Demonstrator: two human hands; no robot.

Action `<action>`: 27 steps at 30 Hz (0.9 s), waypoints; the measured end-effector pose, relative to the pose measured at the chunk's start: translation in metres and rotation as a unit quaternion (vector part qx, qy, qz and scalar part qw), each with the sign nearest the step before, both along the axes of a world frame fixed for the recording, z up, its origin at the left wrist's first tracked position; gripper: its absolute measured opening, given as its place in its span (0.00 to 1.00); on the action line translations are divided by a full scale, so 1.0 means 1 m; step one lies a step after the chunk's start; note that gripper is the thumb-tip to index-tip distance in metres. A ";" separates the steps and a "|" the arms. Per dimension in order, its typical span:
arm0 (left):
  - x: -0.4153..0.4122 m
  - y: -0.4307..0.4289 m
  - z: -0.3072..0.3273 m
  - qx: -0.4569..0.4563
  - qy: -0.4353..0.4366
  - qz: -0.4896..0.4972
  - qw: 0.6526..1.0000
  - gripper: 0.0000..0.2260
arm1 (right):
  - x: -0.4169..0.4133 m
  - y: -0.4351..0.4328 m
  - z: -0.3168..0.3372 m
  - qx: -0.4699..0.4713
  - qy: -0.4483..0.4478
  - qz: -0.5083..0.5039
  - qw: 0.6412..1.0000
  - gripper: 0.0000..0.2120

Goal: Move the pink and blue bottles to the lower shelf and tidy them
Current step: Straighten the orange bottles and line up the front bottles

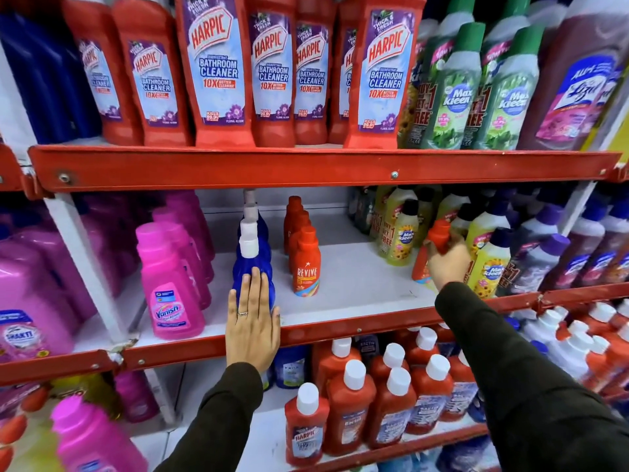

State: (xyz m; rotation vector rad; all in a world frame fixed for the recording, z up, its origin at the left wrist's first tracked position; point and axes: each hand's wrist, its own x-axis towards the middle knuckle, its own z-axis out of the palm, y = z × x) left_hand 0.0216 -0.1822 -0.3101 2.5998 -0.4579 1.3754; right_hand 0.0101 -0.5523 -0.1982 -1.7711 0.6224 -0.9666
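While my left hand [252, 321] lies flat and spread against the front blue bottle [252, 267], fingers together and gripping nothing, my right hand [446, 258] is clamped around a small orange bottle [434, 247] at the right of the same middle shelf [343, 330]. The blue bottle stands upright, long axis vertical, white cap up, heading a file of blue bottles that runs back into the shelf. The pink Vanish bottle [170, 284] stands just beside it on the left, also upright with its label facing me, leading its own row. To do this well, I judge I should push low on the blue body with an even palm, so the row slides back square without tipping, and keep the label facing forward.
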 end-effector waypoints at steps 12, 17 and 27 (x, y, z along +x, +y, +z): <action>-0.004 0.000 0.003 0.003 0.013 0.005 1.000 0.33 | -0.032 0.125 0.022 -0.068 -0.103 0.090 0.988 0.22; -0.006 0.000 0.006 0.003 0.019 0.006 1.000 0.33 | -0.037 0.168 0.010 -0.099 -0.100 0.139 0.980 0.21; -0.009 0.001 0.008 -0.005 0.027 -0.002 1.000 0.33 | -0.030 0.208 -0.014 -0.099 -0.047 0.173 0.979 0.25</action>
